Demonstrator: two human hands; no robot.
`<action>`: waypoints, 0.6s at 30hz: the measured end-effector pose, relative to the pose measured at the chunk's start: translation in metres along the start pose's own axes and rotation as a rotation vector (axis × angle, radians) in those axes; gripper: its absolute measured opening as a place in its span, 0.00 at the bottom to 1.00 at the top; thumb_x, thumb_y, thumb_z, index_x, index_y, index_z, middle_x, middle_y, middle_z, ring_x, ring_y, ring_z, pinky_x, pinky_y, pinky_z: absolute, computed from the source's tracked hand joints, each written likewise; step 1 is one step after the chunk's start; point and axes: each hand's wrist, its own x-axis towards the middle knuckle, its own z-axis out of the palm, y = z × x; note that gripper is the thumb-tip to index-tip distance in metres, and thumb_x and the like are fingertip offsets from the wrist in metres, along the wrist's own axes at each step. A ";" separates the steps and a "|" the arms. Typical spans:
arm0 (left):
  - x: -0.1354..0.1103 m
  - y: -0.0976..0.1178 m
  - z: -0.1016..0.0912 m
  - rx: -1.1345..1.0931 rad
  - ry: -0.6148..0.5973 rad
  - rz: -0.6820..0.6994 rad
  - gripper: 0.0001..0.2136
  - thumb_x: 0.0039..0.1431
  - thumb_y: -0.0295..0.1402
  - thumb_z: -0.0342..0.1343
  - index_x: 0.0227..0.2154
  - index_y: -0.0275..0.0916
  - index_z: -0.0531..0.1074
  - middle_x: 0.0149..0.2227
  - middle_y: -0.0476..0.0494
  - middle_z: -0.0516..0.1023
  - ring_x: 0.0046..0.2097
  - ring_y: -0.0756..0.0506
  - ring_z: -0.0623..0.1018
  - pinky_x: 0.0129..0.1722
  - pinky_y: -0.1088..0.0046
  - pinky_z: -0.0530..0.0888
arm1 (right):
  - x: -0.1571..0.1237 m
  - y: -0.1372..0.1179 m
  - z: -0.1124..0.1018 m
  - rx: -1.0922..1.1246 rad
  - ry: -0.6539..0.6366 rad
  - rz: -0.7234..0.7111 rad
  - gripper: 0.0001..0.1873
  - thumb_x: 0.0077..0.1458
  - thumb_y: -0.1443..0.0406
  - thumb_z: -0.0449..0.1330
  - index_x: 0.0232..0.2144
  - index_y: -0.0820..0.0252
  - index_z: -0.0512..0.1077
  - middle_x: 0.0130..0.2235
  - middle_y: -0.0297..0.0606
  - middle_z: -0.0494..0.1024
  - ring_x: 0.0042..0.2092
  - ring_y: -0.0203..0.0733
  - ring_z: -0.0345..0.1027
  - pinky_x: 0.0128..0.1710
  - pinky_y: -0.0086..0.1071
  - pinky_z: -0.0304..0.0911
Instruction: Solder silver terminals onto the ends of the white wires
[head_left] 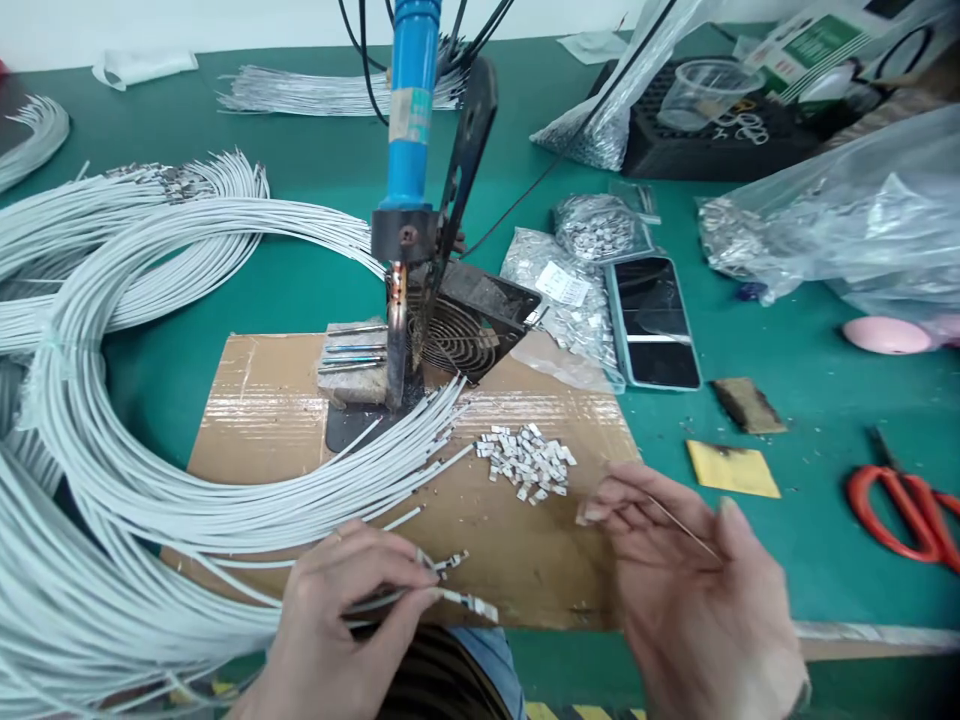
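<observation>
My left hand (352, 610) pinches a white cable (450, 595) between thumb and fingertips. A small metal terminal (480, 607) sits on the end of that cable, pointing right. Just above it another cable end with a terminal (454, 563) sticks out beyond my fingers. My right hand (697, 590) is turned palm up, fingers loosely curled, with a thin metal wire (682, 527) lying across the fingers toward the thumb. Between and beyond the hands, a pile of loose metal terminals (525, 462) lies on the cardboard (585, 560). A bundle of white cables (300, 510) fans its ends toward that pile.
A blue-handled soldering iron (411, 110) stands upright in a clamp, beside a small fan with a round grille (457, 340). Coiled cables (67, 400) fill the left. A phone (654, 320), yellow sponge (731, 468), red-handled scissors (900, 510) and plastic bags (840, 220) lie right.
</observation>
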 end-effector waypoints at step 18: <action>-0.020 -0.028 -0.030 0.631 0.112 0.211 0.08 0.68 0.24 0.57 0.41 0.44 0.78 0.47 0.39 0.78 0.50 0.39 0.82 0.50 0.64 0.78 | -0.013 0.014 -0.003 -0.201 -0.104 -0.094 0.31 0.70 0.46 0.56 0.30 0.61 0.85 0.27 0.42 0.85 0.27 0.44 0.77 0.30 0.38 0.72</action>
